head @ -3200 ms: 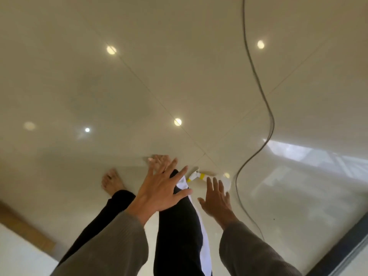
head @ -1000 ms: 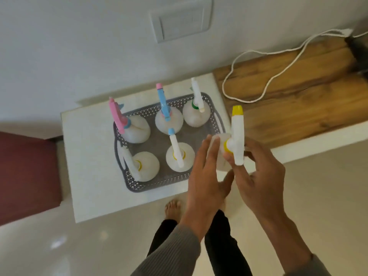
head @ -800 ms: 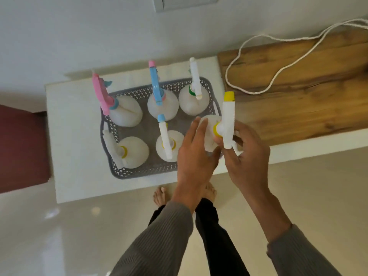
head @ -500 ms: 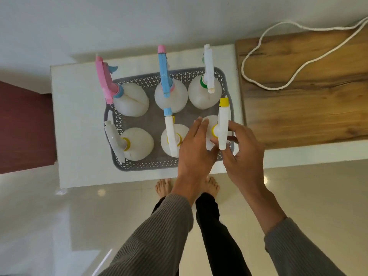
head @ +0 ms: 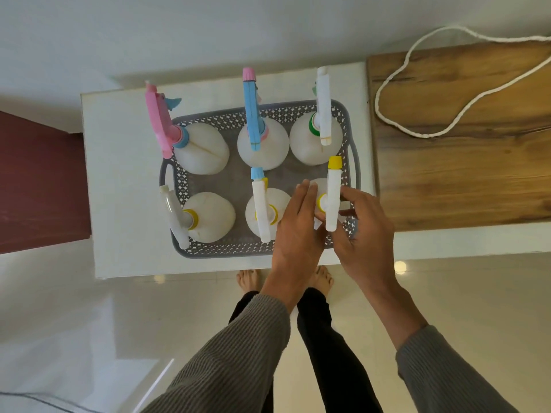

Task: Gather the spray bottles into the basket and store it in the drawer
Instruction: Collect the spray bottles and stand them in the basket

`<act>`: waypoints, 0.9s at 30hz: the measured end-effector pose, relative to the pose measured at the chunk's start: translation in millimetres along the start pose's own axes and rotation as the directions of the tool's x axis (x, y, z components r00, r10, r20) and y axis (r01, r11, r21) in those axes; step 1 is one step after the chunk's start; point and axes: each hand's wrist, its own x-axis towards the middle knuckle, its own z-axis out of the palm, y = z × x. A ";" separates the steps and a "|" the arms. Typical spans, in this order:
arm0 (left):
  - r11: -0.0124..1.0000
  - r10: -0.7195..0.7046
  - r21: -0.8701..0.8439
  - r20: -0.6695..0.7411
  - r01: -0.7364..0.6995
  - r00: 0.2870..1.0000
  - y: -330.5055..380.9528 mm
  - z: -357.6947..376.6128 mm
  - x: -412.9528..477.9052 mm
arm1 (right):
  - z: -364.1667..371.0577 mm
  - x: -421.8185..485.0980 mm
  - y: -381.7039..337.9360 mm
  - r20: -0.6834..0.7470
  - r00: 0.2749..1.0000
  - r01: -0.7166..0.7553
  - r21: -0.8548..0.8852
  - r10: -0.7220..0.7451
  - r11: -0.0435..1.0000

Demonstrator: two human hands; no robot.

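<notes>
Seating the sixth bottle [head: 332,192] in the basket [head: 226,251], you are gripping it with your right hand [head: 363,234], left hand [head: 293,231] pressing flat, release coming next.

Bright, soft daylight; mild wide-angle distortion.

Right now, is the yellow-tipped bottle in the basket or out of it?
In: the bottle stands upright within the basket rim, near right corner; the right hand grips it.
</notes>
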 end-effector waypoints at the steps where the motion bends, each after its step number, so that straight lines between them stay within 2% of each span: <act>1: 1.000 0.000 -0.010 -0.002 0.000 1.000 0.0 0.9 -0.4 | 0.2 0.3 0.9 0.002 1.000 0.007 -0.004 -0.007 1.000; 9: 0.999 0.008 -0.039 -0.023 -0.009 1.000 5.0 -0.4 -7.1 | -1.1 -3.6 5.1 0.010 1.000 0.024 0.011 -0.025 1.000; 14: 0.999 0.014 -0.044 -0.082 -0.018 0.996 2.4 -11.4 -51.3 | -6.1 -25.4 16.4 -0.038 0.999 -0.015 0.007 0.015 1.000; 18: 0.993 0.031 -0.107 -0.083 -0.040 0.996 -32.6 -43.2 -109.2 | -1.8 -60.4 15.7 -0.108 0.990 -0.091 0.040 0.095 0.995; 20: 0.993 0.024 -0.110 -0.129 -0.038 0.991 -63.5 -65.0 -137.3 | 7.5 -80.9 11.9 -0.126 0.982 -0.137 0.046 0.142 0.989; 24: 0.984 -0.106 -0.163 -0.243 0.067 0.964 -137.1 -117.5 -178.6 | 35.9 -121.7 -1.6 -0.117 0.970 -0.205 0.092 0.215 0.974; 27: 0.959 -0.259 -0.210 -0.376 0.190 0.890 -188.7 -151.4 -184.2 | 58.4 -143.5 -8.3 -0.092 0.961 -0.252 0.107 0.261 0.962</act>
